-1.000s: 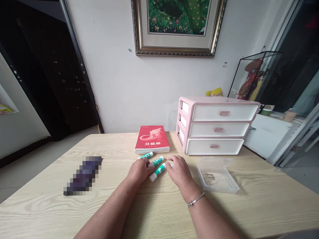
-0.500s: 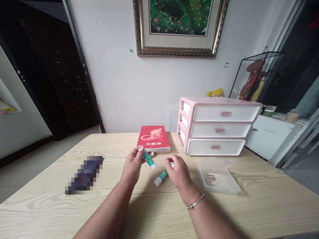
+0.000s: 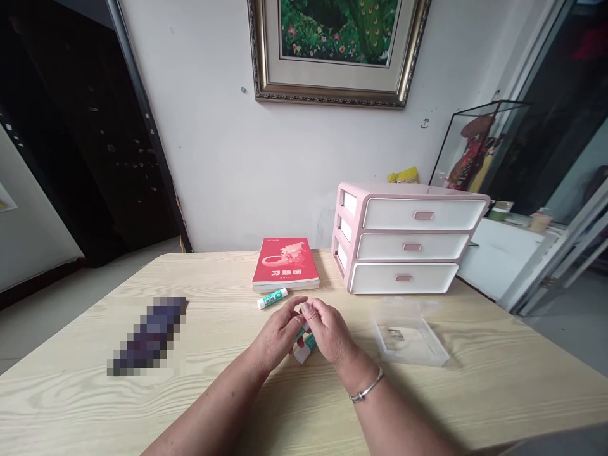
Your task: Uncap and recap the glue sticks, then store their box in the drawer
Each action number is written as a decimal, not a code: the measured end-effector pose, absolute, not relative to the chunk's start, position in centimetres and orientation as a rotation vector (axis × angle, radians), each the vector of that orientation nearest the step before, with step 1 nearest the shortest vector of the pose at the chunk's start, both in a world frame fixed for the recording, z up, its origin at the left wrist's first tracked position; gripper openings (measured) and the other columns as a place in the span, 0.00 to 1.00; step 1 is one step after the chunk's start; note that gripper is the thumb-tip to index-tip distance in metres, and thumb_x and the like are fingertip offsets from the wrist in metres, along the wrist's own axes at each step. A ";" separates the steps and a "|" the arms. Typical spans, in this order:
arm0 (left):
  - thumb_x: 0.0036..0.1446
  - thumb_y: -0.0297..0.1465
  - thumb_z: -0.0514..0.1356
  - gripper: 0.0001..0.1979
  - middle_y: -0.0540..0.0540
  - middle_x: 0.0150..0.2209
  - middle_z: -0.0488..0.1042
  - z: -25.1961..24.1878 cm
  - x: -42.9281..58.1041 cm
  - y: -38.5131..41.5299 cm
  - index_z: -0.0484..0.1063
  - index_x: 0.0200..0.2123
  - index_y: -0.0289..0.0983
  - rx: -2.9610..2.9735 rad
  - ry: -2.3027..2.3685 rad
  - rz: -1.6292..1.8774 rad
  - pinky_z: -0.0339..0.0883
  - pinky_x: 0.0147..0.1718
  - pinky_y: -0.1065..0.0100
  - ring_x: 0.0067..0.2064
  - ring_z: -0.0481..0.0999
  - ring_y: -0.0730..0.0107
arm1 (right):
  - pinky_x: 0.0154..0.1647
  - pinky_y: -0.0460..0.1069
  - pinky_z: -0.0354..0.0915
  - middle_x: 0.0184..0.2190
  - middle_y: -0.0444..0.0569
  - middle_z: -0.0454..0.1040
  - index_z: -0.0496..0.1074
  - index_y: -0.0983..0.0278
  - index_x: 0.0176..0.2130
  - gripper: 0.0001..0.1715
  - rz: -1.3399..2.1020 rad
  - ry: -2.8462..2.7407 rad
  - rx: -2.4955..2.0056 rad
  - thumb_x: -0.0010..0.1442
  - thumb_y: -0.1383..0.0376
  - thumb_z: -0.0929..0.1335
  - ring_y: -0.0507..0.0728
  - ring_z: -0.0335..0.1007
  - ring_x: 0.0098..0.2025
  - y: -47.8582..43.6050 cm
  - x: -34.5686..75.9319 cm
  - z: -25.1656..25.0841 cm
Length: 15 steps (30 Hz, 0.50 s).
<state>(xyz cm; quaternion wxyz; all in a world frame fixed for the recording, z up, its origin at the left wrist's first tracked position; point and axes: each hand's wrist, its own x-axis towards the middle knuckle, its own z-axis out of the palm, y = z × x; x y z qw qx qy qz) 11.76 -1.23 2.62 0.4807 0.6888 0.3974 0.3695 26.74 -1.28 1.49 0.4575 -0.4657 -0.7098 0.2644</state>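
My left hand (image 3: 279, 334) is closed around a green-and-white glue stick (image 3: 301, 332), mostly covered by the fingers. Against it, my right hand (image 3: 332, 329) pinches at the white upper end of the same stick; the exact grip is partly hidden. Below the hands a second glue stick (image 3: 304, 353) lies on the table, half covered by my right hand. A third glue stick (image 3: 272, 298) lies farther back, just in front of a red book (image 3: 285, 263).
A pink and white drawer unit (image 3: 408, 244) stands at the back right, its drawers closed. In front of it sits a clear plastic box (image 3: 413, 345) with its lid raised. A blurred dark object (image 3: 149, 335) lies at the left of the wooden table (image 3: 213, 405).
My left hand has moved right and down with the glue stick, and my right hand now meets it at the stick's white end. The view has shifted slightly.
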 end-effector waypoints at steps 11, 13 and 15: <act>0.58 0.27 0.51 0.10 0.42 0.37 0.79 3.1 12.6 -2.7 0.69 0.42 0.37 2.515 1.673 0.500 0.61 0.31 0.66 0.37 0.78 0.58 | 0.29 0.46 0.56 0.26 0.45 0.73 0.67 0.61 0.32 0.18 0.396 -1.613 -1.359 0.67 0.55 0.58 0.53 0.65 0.28 -0.4 26.8 0.9; 0.58 0.28 0.51 0.08 0.41 0.35 0.79 2.9 12.7 -2.6 0.69 0.39 0.37 2.592 1.721 0.441 0.60 0.31 0.66 0.36 0.79 0.58 | 0.29 0.46 0.55 0.25 0.45 0.73 0.67 0.61 0.31 0.18 0.413 -1.641 -1.371 0.66 0.55 0.59 0.53 0.65 0.28 -0.5 26.7 1.0; 0.59 0.30 0.52 0.07 0.41 0.33 0.79 2.8 12.8 -2.6 0.69 0.38 0.37 2.607 1.735 0.419 0.58 0.29 0.66 0.34 0.78 0.57 | 0.28 0.46 0.55 0.24 0.44 0.72 0.69 0.61 0.32 0.15 0.475 -1.633 -1.371 0.64 0.57 0.60 0.53 0.65 0.27 -0.5 26.6 0.9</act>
